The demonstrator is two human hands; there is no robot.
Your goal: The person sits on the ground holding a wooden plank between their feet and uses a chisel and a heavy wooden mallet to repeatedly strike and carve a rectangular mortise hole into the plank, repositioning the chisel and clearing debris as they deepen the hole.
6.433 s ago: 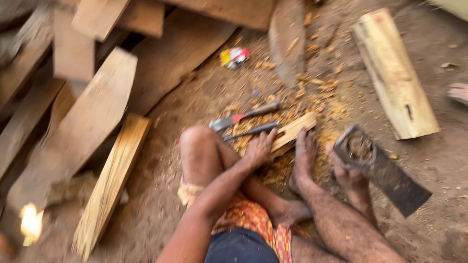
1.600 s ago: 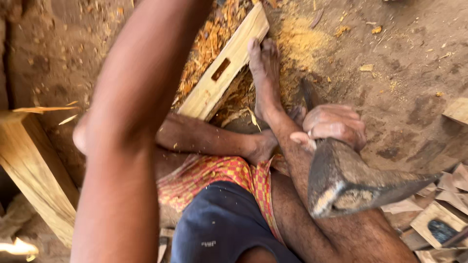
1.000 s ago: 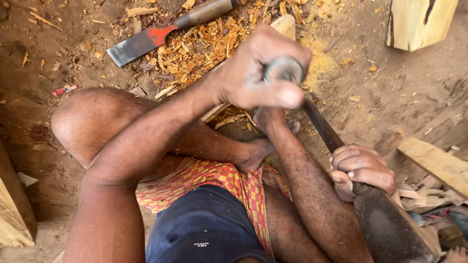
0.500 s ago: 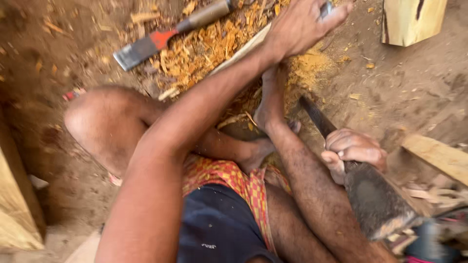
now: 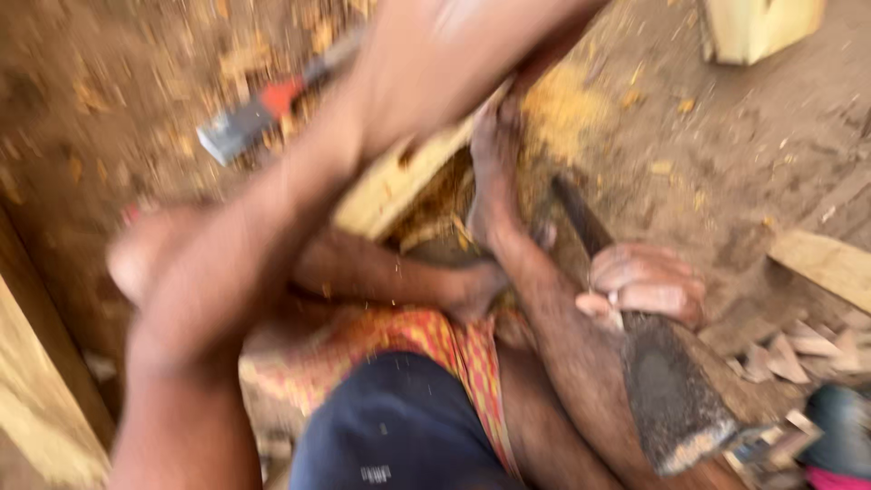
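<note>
My left hand [image 5: 467,50] is a blur at the top edge, its arm sweeping diagonally across the view; whether it holds anything cannot be told. My right hand [image 5: 649,290] is closed around an axe [image 5: 676,399] just behind its broad dark head, the handle pointing up towards my foot [image 5: 494,172]. That foot presses on a pale wooden piece [image 5: 390,191] with a slot cut in it, lying on the dirt. A chisel [image 5: 259,113] with a red band lies beyond the arm, on orange shavings.
A pale wooden block [image 5: 758,27] stands at the top right. A thick plank [image 5: 36,399] runs along the left edge, another plank [image 5: 826,263] lies at the right with wood chips [image 5: 798,349] below it. Sawdust [image 5: 562,109] is heaped by the foot.
My left arm has swung further up and across the view, now strongly blurred. The right hand keeps its grip on the axe in about the same place.
</note>
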